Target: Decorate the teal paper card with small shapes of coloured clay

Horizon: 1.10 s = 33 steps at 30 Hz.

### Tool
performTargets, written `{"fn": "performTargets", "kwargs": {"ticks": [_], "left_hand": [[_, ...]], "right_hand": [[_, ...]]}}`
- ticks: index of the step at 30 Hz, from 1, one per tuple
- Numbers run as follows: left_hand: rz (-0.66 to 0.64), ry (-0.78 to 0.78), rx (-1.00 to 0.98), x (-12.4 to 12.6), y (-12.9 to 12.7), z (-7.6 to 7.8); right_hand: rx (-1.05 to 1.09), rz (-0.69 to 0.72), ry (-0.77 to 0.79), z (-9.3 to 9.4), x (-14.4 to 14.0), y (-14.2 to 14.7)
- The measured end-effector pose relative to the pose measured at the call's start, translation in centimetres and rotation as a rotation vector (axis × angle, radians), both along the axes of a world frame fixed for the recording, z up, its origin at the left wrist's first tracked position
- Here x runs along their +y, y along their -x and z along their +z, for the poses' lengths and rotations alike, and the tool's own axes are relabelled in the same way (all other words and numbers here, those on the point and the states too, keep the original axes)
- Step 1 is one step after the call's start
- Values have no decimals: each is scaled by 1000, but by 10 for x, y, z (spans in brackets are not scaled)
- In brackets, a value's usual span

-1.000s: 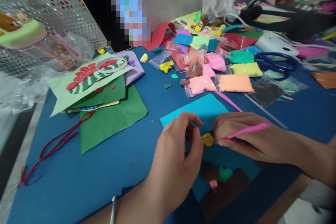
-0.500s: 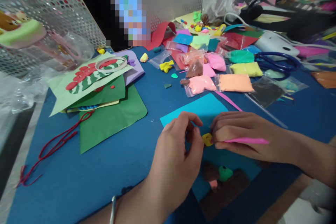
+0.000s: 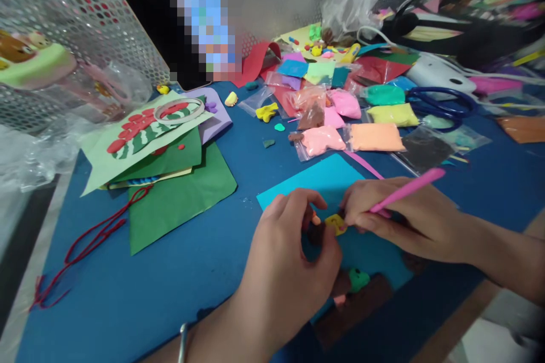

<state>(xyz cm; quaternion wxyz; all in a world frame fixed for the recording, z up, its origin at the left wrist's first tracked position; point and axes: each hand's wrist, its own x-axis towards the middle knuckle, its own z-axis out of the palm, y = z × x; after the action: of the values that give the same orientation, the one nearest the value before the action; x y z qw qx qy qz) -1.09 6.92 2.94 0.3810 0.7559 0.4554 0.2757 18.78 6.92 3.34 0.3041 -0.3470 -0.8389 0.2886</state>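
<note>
Bagging pink clay (image 3: 324, 139): clear pouch (image 3: 303, 150).

Two hands work at the near edge: the left hand (image 3: 289, 255) and the right hand (image 3: 400, 215). Between them sits one small yellow clay piece (image 3: 335, 223). The right hand holds one pink modelling tool (image 3: 406, 190). One light blue sheet (image 3: 323, 178) lies under the hands. Far right, one pair of blue scissors (image 3: 443, 103). At the left there is one tape ring (image 3: 179, 110), one red cord (image 3: 91, 238) and one large green sheet (image 3: 183, 193). One phone (image 3: 166, 28) leans at the far side. The clay bags in the middle are too heaped to count exactly; among them one orange bag (image 3: 377, 136) and one yellow bag (image 3: 392, 114) stand out.
</note>
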Motion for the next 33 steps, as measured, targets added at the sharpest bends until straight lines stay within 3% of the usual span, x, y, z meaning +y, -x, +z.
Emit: {"fn": "performTargets", "kwargs": {"ticks": [3,12,19,33], "left_hand": [[-32,-80,35,-1,0,0],[-56,-114,188,3,-2,0],[-48,-194,194,3,-7,-3],[-41,-42,205,7,-3,7]], "right_hand": [[-4,-58,-32,2,-1,-1],[13,-124,-56,3,-1,1],[-8,-144,-64,6,-1,2],[49,-233,-49,11,1,-3]]}}
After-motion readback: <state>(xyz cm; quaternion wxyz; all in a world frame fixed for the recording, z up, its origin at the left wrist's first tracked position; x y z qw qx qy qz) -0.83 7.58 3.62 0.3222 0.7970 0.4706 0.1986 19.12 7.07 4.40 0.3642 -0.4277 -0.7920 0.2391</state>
